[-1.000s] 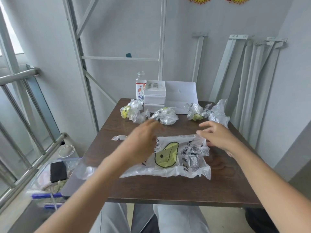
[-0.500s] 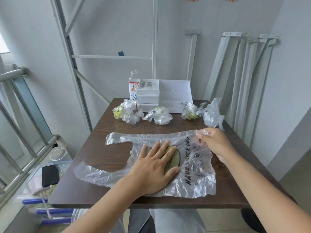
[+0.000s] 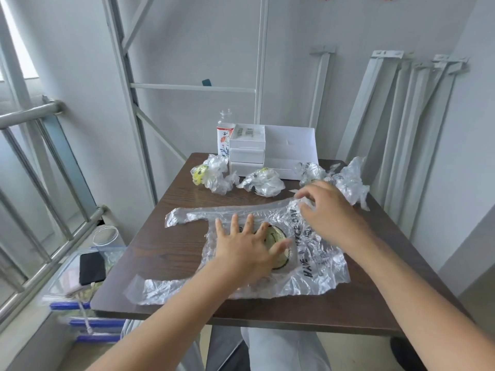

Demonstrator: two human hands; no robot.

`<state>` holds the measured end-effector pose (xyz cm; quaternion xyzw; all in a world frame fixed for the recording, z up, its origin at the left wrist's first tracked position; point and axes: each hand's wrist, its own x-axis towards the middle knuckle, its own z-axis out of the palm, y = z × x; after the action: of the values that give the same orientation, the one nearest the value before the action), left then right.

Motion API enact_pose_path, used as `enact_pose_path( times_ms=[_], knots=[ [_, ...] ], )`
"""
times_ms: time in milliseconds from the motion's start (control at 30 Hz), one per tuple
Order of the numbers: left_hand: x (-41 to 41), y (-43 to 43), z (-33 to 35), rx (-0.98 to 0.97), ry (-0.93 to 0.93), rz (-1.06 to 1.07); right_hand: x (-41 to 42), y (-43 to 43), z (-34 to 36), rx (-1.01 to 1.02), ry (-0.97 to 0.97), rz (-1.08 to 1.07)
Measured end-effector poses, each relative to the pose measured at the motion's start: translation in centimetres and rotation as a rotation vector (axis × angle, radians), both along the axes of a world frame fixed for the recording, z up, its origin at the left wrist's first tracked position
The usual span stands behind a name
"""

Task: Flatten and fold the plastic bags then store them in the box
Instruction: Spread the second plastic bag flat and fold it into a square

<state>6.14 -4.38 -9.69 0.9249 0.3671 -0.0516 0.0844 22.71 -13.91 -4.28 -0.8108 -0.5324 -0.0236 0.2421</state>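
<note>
A clear plastic bag (image 3: 321,269) with a yellow smiley face and black lettering lies spread on the dark wooden table (image 3: 166,250), its two handles stretched out to the left. My left hand (image 3: 249,245) presses flat on the bag's middle with fingers spread, partly covering the smiley. My right hand (image 3: 329,210) sits at the bag's far right corner, fingers curled on the crumpled plastic there. Several crumpled bags (image 3: 263,182) lie in a row behind. The open white box (image 3: 289,145) stands at the table's back edge.
A stack of small white boxes (image 3: 247,148) and a clear bottle (image 3: 223,135) stand next to the open box. Left of the table, a clear bin holds a black phone (image 3: 92,267) beside a metal railing (image 3: 32,113). Metal brackets (image 3: 401,129) lean on the right wall.
The bag went from bunched to spread open with both handles out. My left hand came down flat on it and slid a little left. My right hand stayed at the far right corner.
</note>
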Motion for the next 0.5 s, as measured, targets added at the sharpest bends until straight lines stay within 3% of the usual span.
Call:
enact_pose_path(
  times_ms=[67, 133, 233, 333, 400, 500],
  knots=[
    [0.2, 0.6, 1.1, 0.008, -0.072, 0.033, -2.2, -0.3, 1.3, -0.199, -0.251, 0.028],
    [0.4, 1.4, 2.1, 0.084, -0.065, 0.036, -3.4, 0.0, 2.5, -0.170, -0.329, 0.068],
    [0.9, 1.6, 1.7, 0.171, -0.020, 0.027, -4.8, 2.1, 2.8, -0.209, -0.126, 0.079],
    [1.8, 0.0, -0.8, 0.232, -0.079, 0.018, -5.1, 4.5, -0.4, -0.441, 0.001, -0.070],
    [2.0, -0.4, -2.3, 0.225, -0.148, 0.010, -4.2, 5.4, -4.0, -0.497, 0.009, -0.125],
    [1.5, 1.1, -3.0, 0.088, -0.126, 0.088, -2.5, 5.0, -7.2, -0.420, -0.015, -0.124]
  ],
)
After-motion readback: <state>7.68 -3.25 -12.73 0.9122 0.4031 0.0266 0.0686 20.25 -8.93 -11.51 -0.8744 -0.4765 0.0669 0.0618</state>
